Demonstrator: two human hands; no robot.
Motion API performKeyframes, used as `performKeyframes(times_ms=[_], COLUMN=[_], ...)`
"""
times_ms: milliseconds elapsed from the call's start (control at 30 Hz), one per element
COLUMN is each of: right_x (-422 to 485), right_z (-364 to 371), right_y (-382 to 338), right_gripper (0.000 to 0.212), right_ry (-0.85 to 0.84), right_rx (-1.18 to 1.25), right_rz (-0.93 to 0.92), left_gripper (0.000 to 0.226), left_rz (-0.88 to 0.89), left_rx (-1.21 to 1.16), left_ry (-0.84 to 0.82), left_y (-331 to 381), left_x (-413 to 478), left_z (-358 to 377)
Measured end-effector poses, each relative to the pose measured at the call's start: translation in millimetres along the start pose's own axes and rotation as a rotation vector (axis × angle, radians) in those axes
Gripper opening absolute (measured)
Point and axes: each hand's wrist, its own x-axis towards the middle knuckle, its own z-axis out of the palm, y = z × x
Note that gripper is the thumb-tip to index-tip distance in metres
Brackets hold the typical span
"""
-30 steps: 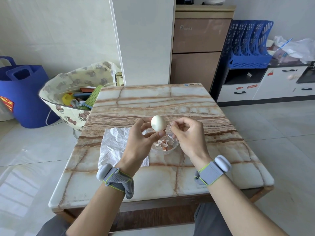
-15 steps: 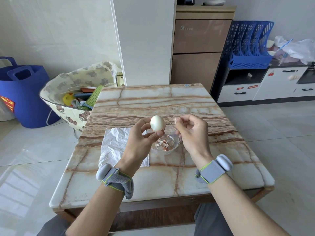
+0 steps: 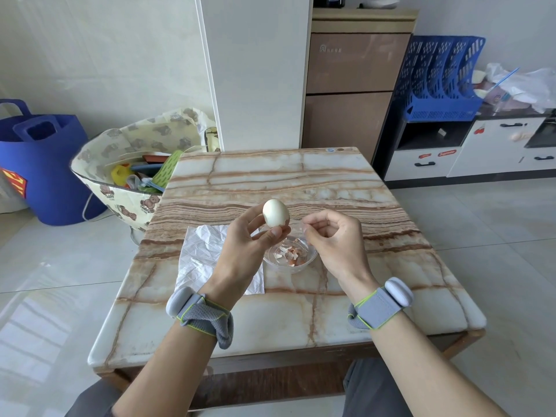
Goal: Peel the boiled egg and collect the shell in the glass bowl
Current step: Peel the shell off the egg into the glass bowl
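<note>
The boiled egg (image 3: 275,213) is white and smooth, with no shell on the side I see. My left hand (image 3: 244,247) holds it upright between thumb and fingers, just above and left of the glass bowl (image 3: 310,257). The bowl stands on the marble table (image 3: 270,182) and holds several brown and white shell pieces (image 3: 291,252). My right hand (image 3: 337,239) hovers over the bowl's right rim. Its thumb and fingertips are pinched on what looks like a tiny pale shell fragment (image 3: 303,228).
A crumpled white paper sheet (image 3: 201,251) lies on the table left of the bowl, partly under my left hand. Left of the table on the floor stand a bear-print bag (image 3: 126,164) of items and a blue tote (image 3: 39,164). Cabinets stand behind the table.
My right hand drew away from the egg, to the right and slightly down, and its fingers stayed pinched over the bowl. The left hand kept the egg nearly still.
</note>
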Motion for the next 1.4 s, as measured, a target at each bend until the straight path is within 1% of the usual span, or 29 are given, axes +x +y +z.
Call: performKeyframes(times_ms=[67, 167, 233, 300, 367, 500, 600, 733, 967, 1167, 1400], right_x=[-0.8, -3.3, -4.9, -5.9, -6.1, -5.6, -6.3, -5.9, -6.5, -5.8, -5.1], right_z=[0.1, 1.8, 2.9, 3.1, 3.8, 5.3, 5.8, 7.7, 5.5, 8.9, 12.1], right_y=[-1.7, -7.1, -10.1, -11.5, -11.3, -11.2, -11.6, -9.9, -13.5, -14.9, -11.5], right_gripper=[0.016, 0.007, 0.012, 0.018, 0.021, 0.018, 0.014, 0.014, 0.012, 0.005, 0.01], right_ry=[-0.034, -0.125, -0.188, -0.239, -0.254, -0.209, -0.204, -0.171, -0.197, -0.113, -0.061], right_rx=[0.037, 0.166, 0.207, 0.185, 0.175, 0.209, 0.212, 0.187, 0.273, 0.315, 0.285], right_rz=[0.006, 0.023, 0.026, 0.009, 0.003, 0.02, 0.0, -0.019, 0.009, 0.022, 0.039], left_gripper=[0.04, 0.041, 0.041, 0.04, 0.037, 0.034, 0.038, 0.044, 0.039, 0.042, 0.041], left_rz=[0.0, 0.001, 0.0, -0.008, -0.016, -0.018, -0.01, 0.021, 0.058, 0.055, 0.034], left_rx=[-0.017, -0.034, -0.053, -0.07, -0.073, -0.017, 0.029, 0.089, 0.039, 0.01, 0.002], left_ry=[-0.012, -0.045, -0.071, -0.091, -0.102, -0.108, -0.12, -0.094, -0.032, -0.03, -0.009], left_y=[-0.2, -1.2, -2.2, -3.3, -4.7, -5.0, -1.0, 5.9, 6.5, 5.2, 5.4], left_x=[0.2, 0.8, 1.1, 1.1, 1.1, 1.3, -1.4, -5.0, -3.8, -4.2, -3.3], left_z=[-0.4, -1.0, -1.4, -1.4, -1.6, -1.0, 0.7, 4.7, 5.6, 6.9, 6.0])
